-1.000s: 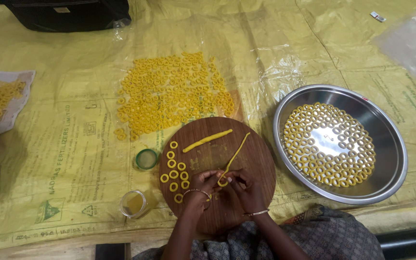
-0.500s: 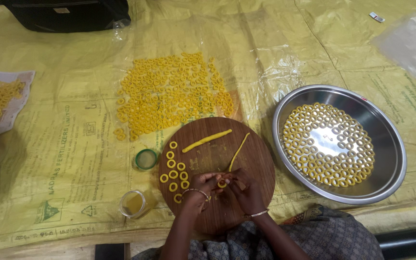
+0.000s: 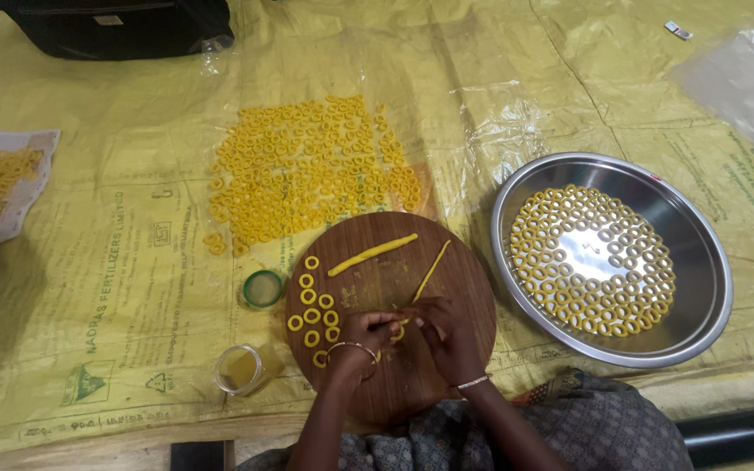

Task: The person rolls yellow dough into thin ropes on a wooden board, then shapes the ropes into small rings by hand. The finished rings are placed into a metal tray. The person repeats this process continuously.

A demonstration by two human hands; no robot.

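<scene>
**Two hands, one dough strip, round board**

Two hands work at board centre. Left hand (image 3: 361, 336) and right hand (image 3: 443, 331) meet fingertip to fingertip, fingers closed in a pinch on the near end of a thin yellow dough strip (image 3: 430, 272). Strip runs from the pinch toward 1 o'clock across the round wooden board (image 3: 464, 349).

Items on board:
- 1 thicker dough roll (image 3: 372, 254), at 11 o'clock from the hands, apart from the strip.
- 9 dough rings (image 3: 311, 305) approx., in a loose column at 9–10 o'clock, just beside left hand.

Items off board, on yellow plastic sheet (image 3: 115, 262):
- 1 large patch of drying rings (image 3: 307, 170), 12 o'clock; qty too many to count.
- 1 steel tray (image 3: 700, 262), 3 o'clock, rings laid in rows inside.
- 1 green lid (image 3: 263, 288) and 1 clear jar (image 3: 239, 370), 9 o'clock and 8 o'clock.
</scene>
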